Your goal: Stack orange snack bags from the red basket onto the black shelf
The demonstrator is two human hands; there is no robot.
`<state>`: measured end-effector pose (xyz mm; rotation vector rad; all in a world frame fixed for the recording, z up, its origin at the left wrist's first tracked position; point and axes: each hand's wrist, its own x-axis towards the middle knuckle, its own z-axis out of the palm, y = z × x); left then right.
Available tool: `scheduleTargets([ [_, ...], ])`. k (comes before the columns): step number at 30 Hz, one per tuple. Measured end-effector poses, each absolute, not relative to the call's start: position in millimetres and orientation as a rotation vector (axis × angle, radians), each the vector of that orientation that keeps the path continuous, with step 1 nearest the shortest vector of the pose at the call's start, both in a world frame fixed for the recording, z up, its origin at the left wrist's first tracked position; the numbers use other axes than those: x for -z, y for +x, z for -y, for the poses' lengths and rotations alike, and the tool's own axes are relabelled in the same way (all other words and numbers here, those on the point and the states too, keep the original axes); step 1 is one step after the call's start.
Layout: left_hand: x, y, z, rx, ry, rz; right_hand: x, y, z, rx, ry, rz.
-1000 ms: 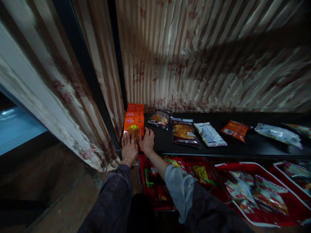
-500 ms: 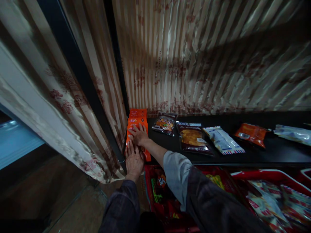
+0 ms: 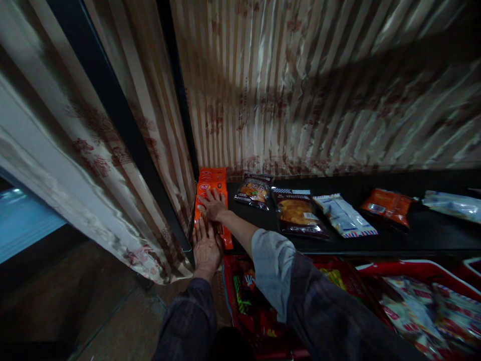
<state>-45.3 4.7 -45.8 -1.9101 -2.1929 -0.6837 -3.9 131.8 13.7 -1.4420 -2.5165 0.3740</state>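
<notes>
Orange snack packets (image 3: 212,186) lie overlapped in a row at the left end of a black shelf (image 3: 255,224). My right hand (image 3: 213,205) rests flat on the middle of the row, fingers spread. Just in front, my left hand (image 3: 206,246) lies palm down on the nearest packets, fingers stretched out and its fingertips close to the right hand. Both hands hide part of the packets. To the right of them on the shelf are a small dark snack bag (image 3: 254,191) and a larger brown bag (image 3: 299,213) with a clear front.
Farther right lie a white-and-blue packet (image 3: 344,215), an orange bag (image 3: 388,207) and a pale packet (image 3: 453,205). Below the shelf stand red baskets (image 3: 409,266) with snack bags. A black post (image 3: 128,130) and striped curtains (image 3: 300,90) border the left and back.
Both hands stay on the orange packets with almost no movement. The view has shifted very slightly.
</notes>
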Motion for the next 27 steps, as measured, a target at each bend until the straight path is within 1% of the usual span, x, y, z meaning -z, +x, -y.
scheduleTargets([
  [3,43.4,-45.2,-3.7,0.672,-1.905,2.203,-20.4,9.9,-105.7,-0.280,-1.327,2.314],
  [6,44.1,-47.0,-3.1,0.653,-1.938,2.189,-12.0,37.6,-61.7,-0.277,-1.261,2.099],
  [8,45.8,-48.3,-3.2,0.658,-1.941,2.187,2.0,63.9,-25.9,-0.284,-1.195,2.016],
  [12,47.4,-49.2,-3.8,0.687,-1.919,2.172,38.0,129.5,49.4,-0.314,-1.079,2.030],
  [17,43.8,-51.2,-4.3,0.724,-1.930,2.115,81.7,218.9,124.0,-0.388,-1.274,1.961],
  [22,44.2,-54.4,-5.6,0.810,-1.957,2.068,109.4,278.0,158.8,-0.385,-1.407,1.860],
  [27,43.4,-46.6,5.0,0.818,-1.948,2.046,111.6,270.9,161.4,-0.441,-1.428,1.814],
])
